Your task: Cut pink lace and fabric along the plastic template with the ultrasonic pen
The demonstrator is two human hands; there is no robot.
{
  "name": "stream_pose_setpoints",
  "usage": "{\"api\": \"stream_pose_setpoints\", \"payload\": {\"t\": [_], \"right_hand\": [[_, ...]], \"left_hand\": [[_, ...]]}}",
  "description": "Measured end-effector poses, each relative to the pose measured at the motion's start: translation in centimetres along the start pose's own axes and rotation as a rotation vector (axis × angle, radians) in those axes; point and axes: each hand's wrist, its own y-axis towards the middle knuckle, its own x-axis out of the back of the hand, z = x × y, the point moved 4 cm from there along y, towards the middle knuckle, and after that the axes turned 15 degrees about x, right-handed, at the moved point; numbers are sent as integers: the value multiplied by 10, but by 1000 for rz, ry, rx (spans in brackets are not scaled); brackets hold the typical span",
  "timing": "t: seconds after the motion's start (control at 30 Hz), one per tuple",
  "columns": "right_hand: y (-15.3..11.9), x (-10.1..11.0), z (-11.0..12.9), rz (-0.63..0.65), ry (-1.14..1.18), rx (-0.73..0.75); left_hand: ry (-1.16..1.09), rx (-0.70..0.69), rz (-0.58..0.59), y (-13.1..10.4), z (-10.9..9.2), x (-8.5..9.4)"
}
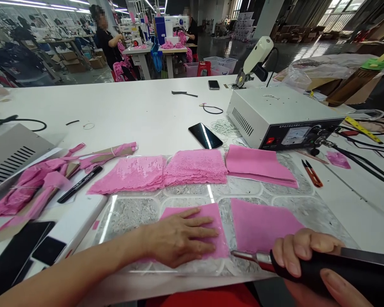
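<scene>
Count: 2 single pink pieces, 3 pink stacks, 1 tool, 2 phones, 1 marker, 1 cutter, 2 metal boxes, 2 people far behind. Covered piece [220, 219] is under the left hand [182, 238]; bare piece [262, 226] lies just right of that hand, beyond the tool [361, 270] tip. Beyond the left hand, in a row: left lace stack [131, 172], right lace stack [196, 166], then plain stack [256, 162]. All on the clear mat [128, 213], which is on the white surface [131, 111]. Marker [80, 184] is left of the left hand; cutter [312, 174] is beyond the right hand [307, 260]; meter box [284, 111] is farther out

Pose: left forearm comes in from lower left, palm down, fingers extended and slightly apart, pointing right across the covered piece. Right hand comes in from lower right, fingers wrapped round the tool's black body, clamped on it. Tool is near horizontal, metal tip pointing left, by the covered piece's near right corner; can't tell if the tip touches anything
</scene>
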Motion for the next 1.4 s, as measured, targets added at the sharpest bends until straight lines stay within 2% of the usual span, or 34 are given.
{"api": "stream_pose_setpoints", "payload": {"t": [0.23,0.67,0.9,1.13,1.4], "right_hand": [[-9,-2,-3,9,81,-27],[-10,-10,1,104,2,-9],[-9,-10,2,74,-29,-10],[-12,-3,0,11,0,-30],[-10,1,0,15,26,-22]], "left_hand": [[5,-6,10,-2,2,0],[-15,2,24,-5,4,-4],[-64,-22,-47,-6,5,-1],[-33,-30,13,-4,6,-1],[-14,-31,-11,-5,4,-2]]}}
